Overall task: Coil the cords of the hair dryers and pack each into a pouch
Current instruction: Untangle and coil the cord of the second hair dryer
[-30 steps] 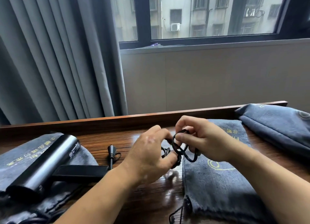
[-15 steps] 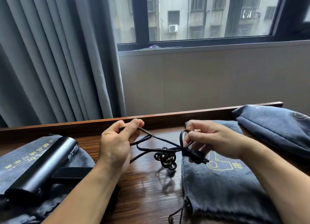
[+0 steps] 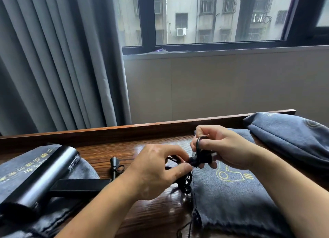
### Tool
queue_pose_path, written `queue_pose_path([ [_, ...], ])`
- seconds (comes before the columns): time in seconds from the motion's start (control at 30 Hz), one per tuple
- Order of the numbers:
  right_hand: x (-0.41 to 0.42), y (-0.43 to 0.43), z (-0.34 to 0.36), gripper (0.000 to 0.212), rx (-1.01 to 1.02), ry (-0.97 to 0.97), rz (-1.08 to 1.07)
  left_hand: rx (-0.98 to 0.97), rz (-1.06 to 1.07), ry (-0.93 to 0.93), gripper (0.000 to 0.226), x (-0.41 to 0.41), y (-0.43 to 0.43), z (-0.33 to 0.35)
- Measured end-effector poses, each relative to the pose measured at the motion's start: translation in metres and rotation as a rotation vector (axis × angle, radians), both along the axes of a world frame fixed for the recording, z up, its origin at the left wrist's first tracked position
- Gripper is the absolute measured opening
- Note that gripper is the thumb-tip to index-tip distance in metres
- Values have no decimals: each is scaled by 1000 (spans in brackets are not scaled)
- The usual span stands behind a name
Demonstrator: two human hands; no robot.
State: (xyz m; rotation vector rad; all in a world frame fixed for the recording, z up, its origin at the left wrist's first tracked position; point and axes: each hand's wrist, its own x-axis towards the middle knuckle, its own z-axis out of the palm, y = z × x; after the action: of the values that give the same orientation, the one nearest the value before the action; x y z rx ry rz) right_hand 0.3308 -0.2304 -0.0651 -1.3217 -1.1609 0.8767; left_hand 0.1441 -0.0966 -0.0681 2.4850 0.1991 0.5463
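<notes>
A dark grey hair dryer (image 3: 35, 177) lies at the left on a flat grey pouch (image 3: 16, 163), its black handle (image 3: 78, 185) pointing right. Its black cord (image 3: 185, 182) runs to the middle of the table, where part of it hangs in a tangled coil. My left hand (image 3: 156, 171) pinches the cord between thumb and fingers. My right hand (image 3: 219, 148) holds a loop of the same cord with curled fingers, just above a blue-grey pouch (image 3: 231, 198) with a yellow dryer logo. The plug (image 3: 114, 163) rests on the table beside the handle.
A third, filled pouch (image 3: 288, 136) lies at the far right. The wooden table (image 3: 138, 148) has a raised back rail (image 3: 142, 129). Grey curtains (image 3: 53, 59) hang at the left, and a window fills the wall behind.
My hands have come back together after pulling the cord apart. The left hand moved right and down to the cord's coil; the right hand now holds a loop upright.
</notes>
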Motion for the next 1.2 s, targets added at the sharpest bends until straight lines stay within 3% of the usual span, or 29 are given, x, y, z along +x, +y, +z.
queue_pose_path([
  [0.1, -3, 4, -1, 33, 42, -59, -18, -8, 20, 42, 8, -1, 0, 4],
  [0.33, -1, -2, 2, 41, -33, -148, 40, -333, 65, 142, 4, -2, 1, 3],
  [0.43, 1, -3, 4, 52, -27, -208, -67, -442, 159, 67, 8, -3, 10, 1],
  [0.57, 10, -8, 6, 37, -97, -156, -163, -414, 317, -94, 14, -10, 27, 1],
  [0.63, 15, -5, 4, 31, -167, -58, -224, -586, 209, -204, 11, -11, 25, 3],
  [0.77, 22, -2, 3, 21, -134, 343, -314, -826, -57, -315, 10, -14, 9, 8],
  [0.83, 22, -1, 3, 20, -87, 443, -292, -733, -136, -309, 3, -12, -2, 6],
  [1.0, 16, -2, 5, 44, -10, 365, -215, 117, -236, -283, 29, 11, -37, -29],
  [1.07, 17, -5, 7, 43, 0, 299, -225, 225, -300, -266, 44, 21, -51, -41],
  [1.2, 17, -6, 9, 34, 20, 198, -195, 226, -448, -143, 61, 29, -67, -48],
])
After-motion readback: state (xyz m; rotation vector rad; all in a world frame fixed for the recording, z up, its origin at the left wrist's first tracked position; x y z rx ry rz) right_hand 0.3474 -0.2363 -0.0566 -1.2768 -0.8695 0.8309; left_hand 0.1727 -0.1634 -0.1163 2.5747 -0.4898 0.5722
